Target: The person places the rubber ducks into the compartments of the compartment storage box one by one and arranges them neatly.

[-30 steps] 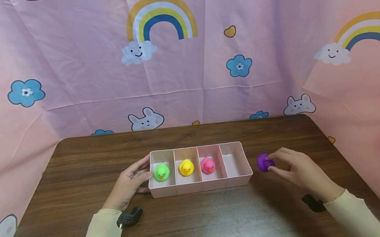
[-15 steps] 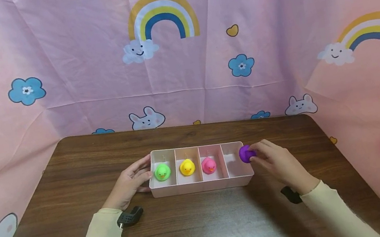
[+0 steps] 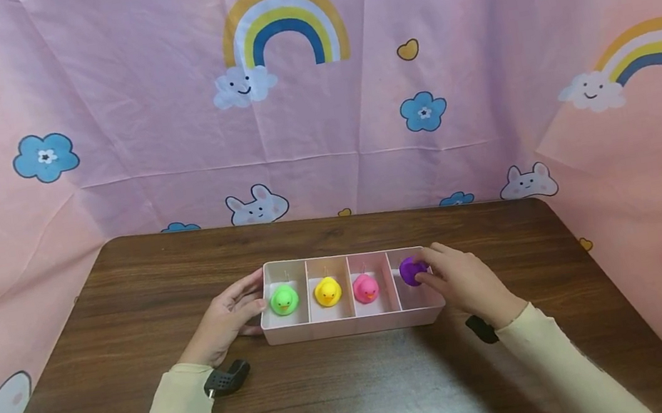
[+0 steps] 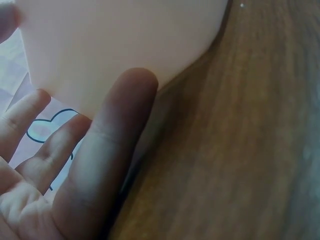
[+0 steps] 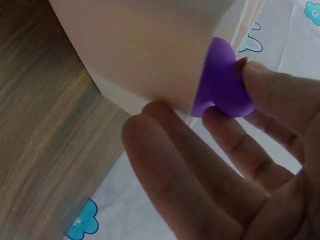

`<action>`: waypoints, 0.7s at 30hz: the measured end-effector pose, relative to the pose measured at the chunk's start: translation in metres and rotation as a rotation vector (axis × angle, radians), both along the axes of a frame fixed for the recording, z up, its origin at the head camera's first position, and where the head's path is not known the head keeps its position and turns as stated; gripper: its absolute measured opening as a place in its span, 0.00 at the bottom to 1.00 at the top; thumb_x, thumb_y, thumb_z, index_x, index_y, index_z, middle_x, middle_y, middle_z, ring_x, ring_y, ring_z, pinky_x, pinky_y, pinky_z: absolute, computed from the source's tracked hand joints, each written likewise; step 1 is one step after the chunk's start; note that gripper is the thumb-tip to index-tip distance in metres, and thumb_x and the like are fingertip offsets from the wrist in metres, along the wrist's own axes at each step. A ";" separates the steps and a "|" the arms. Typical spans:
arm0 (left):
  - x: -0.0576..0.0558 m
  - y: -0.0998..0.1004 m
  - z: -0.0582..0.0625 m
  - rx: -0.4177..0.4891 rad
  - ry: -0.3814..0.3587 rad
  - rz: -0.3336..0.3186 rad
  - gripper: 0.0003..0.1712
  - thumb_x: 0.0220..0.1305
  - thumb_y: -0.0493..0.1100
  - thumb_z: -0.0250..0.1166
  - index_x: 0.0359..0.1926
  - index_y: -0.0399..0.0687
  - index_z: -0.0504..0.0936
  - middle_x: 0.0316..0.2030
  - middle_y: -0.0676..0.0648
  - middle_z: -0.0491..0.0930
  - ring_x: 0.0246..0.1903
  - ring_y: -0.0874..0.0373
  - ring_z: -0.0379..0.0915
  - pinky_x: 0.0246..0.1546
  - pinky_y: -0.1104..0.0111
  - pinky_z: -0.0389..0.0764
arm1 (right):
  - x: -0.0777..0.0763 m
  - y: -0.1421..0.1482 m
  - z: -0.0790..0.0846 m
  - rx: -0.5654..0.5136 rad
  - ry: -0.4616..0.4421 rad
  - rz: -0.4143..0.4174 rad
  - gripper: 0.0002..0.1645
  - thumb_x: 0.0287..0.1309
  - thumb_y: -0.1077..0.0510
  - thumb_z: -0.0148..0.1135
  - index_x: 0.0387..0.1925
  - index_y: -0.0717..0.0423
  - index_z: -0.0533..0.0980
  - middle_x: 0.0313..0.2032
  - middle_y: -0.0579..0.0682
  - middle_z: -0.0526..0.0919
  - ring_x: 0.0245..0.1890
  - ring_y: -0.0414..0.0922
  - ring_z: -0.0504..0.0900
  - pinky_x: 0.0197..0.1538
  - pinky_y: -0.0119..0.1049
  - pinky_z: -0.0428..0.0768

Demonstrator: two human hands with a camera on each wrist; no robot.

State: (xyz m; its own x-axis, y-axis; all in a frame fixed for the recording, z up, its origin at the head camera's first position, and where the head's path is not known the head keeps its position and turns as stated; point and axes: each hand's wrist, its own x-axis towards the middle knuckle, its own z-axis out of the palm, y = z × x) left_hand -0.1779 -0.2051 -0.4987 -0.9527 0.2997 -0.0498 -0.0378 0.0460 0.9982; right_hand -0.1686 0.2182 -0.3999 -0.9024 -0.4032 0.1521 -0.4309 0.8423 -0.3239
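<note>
A pale pink box (image 3: 353,326) with a row of compartments stands on the table. From the left, one toy duck each sits in three of them: a green duck (image 3: 284,301), a yellow duck (image 3: 328,292) and a pink duck (image 3: 366,289). My right hand (image 3: 472,283) pinches a purple toy duck (image 3: 411,272) between thumb and fingers, over the rightmost compartment. In the right wrist view, the box's end wall hides part of the purple duck (image 5: 227,85). My left hand (image 3: 223,327) rests against the left end of the box, its fingers extended; the thumb (image 4: 125,105) touches the end wall.
A brown wooden table (image 3: 361,397) carries the box. Behind and beside it hangs a pink cloth (image 3: 158,97) printed with rainbows, flowers and rabbits. Each wrist bears a black device; one is the left wrist device (image 3: 228,378).
My right hand has carried the purple duck leftward from beside the box, across its right rim, to the rightmost compartment. My left hand has stayed at the box's left end.
</note>
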 end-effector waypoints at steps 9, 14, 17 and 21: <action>-0.001 -0.001 0.002 0.004 0.003 0.009 0.36 0.76 0.40 0.61 0.79 0.48 0.61 0.75 0.34 0.64 0.70 0.39 0.66 0.45 0.53 0.88 | -0.012 -0.014 -0.006 0.106 -0.013 0.010 0.15 0.61 0.56 0.74 0.48 0.53 0.81 0.43 0.49 0.86 0.35 0.45 0.86 0.42 0.47 0.88; -0.001 -0.001 0.003 0.011 0.015 -0.006 0.35 0.77 0.39 0.60 0.80 0.47 0.60 0.74 0.32 0.63 0.67 0.45 0.71 0.46 0.54 0.88 | -0.018 -0.018 -0.013 0.147 -0.039 0.006 0.15 0.62 0.56 0.74 0.48 0.54 0.82 0.43 0.51 0.87 0.33 0.44 0.83 0.43 0.48 0.88; 0.000 -0.001 0.000 0.005 0.006 -0.006 0.35 0.77 0.41 0.60 0.80 0.48 0.61 0.74 0.33 0.63 0.66 0.48 0.73 0.46 0.54 0.88 | -0.019 -0.018 -0.018 0.157 -0.044 0.004 0.16 0.61 0.56 0.75 0.48 0.54 0.83 0.43 0.51 0.87 0.32 0.45 0.84 0.42 0.48 0.88; -0.001 0.001 0.000 -0.007 -0.002 0.003 0.36 0.76 0.42 0.62 0.80 0.50 0.62 0.74 0.35 0.64 0.66 0.49 0.73 0.46 0.54 0.88 | -0.019 -0.017 -0.021 0.167 -0.018 0.007 0.16 0.59 0.56 0.76 0.46 0.55 0.83 0.41 0.51 0.87 0.33 0.47 0.86 0.41 0.49 0.88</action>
